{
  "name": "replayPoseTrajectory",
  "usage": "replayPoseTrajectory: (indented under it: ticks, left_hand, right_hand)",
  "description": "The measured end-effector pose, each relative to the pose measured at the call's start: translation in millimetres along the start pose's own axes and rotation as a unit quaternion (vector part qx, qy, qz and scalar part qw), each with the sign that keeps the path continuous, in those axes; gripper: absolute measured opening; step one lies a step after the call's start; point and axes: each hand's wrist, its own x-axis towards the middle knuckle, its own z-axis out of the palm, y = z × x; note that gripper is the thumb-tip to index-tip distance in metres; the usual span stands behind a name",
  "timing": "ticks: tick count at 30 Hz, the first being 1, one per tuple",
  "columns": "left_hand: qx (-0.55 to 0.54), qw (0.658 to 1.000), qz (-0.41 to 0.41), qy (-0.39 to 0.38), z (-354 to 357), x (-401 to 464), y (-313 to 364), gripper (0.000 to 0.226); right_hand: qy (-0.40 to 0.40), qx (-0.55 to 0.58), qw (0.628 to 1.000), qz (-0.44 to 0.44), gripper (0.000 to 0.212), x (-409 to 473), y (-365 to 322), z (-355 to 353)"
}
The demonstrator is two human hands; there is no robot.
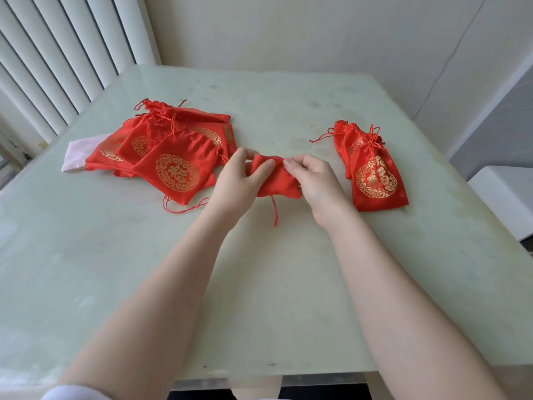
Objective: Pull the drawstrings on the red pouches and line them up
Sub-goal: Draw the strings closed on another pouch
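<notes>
A plain-sided red pouch (277, 183) sits between both hands at the table's middle. My left hand (238, 176) grips its left side, fingers curled over the cloth. My right hand (313, 180) pinches its top right edge near the cord. One red drawstring (274, 210) hangs down from the pouch toward me. A heap of several red pouches with gold round emblems (173, 151) lies to the left, mostly flat and open. To the right lie two or three cinched pouches (372, 171), overlapping, necks pointing away.
The pale green table (259, 284) fills the view, its near edge at the bottom. A pink cloth (78, 154) pokes out under the left heap. White blinds stand at the left, and a white box (507, 194) sits off the table's right side.
</notes>
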Motion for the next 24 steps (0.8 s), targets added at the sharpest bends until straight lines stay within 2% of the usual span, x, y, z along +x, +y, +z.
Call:
replayPoseTrajectory:
  ticks: [4,8,11,13,16,18,21,24]
  left_hand:
    - [0.0,0.996,-0.031,-0.082,-6,1,-12,0.016]
    - [-0.062,0.993,-0.028,-0.094,-15,4,-11,0.019]
    - [-0.097,0.991,0.003,-0.086,-18,2,-5,0.014]
    - [-0.065,0.995,0.032,-0.075,-17,1,-3,0.014]
    - [-0.009,0.996,0.063,-0.06,-18,-1,-2,0.012]
    - [0.029,0.996,0.067,-0.041,-20,-2,-4,0.01]
    - [0.112,0.99,0.084,-0.014,-23,-2,-8,0.016]
    - [0.11,0.991,0.076,-0.006,-24,-3,-8,0.033]
  right_hand:
    - [0.043,0.036,0.998,0.027,0.029,2,4,-14]
    - [0.022,0.076,0.996,0.03,0.031,4,0,-23]
    - [0.011,-0.026,0.999,-0.021,0.03,4,2,-26]
    - [0.009,-0.049,0.997,-0.053,0.034,4,3,-27]
    - [0.021,0.043,0.996,-0.076,0.037,-1,-4,-28]
    - [0.016,0.158,0.986,-0.053,0.042,-4,-7,-32]
    - [-0.033,0.313,0.949,0.006,0.046,-7,-11,-35]
    - [-0.05,0.429,0.901,0.051,0.038,-9,-12,-31]
